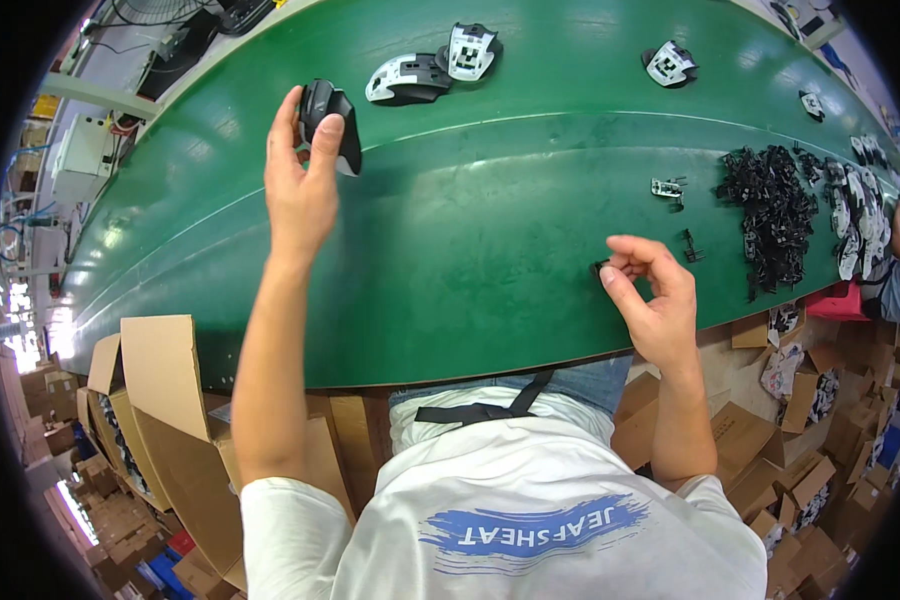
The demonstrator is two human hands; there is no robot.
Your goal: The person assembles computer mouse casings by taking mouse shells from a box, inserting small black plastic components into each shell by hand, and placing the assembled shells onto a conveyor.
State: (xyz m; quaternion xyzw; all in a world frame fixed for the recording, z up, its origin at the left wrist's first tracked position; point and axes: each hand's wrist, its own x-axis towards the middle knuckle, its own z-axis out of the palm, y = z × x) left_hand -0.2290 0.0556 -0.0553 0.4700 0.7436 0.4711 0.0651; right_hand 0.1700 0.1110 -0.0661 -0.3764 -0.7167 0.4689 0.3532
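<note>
Over the far left of the green work surface (450,230), my left hand (303,195) grips a black computer mouse shell (348,145) between thumb and fingers. My right hand (662,305) is low over the surface to the right, thumb and forefinger pinched on a small black plastic piece (599,267), mostly covered by the fingertips. Just beyond that hand lie a loose black plastic part (691,246) and a white-and-black part (667,188). Two mouse shells with white insides, one tilted (472,52) and one lying lengthwise (410,75), touch at the far edge.
Right of my right hand is a heap of black plastic parts (767,215), with a row of white shells (850,215) beyond. Another shell (670,64) lies far right. Open cardboard boxes (165,375) stand at both sides below the edge. A person's sleeve (897,285) shows at the right.
</note>
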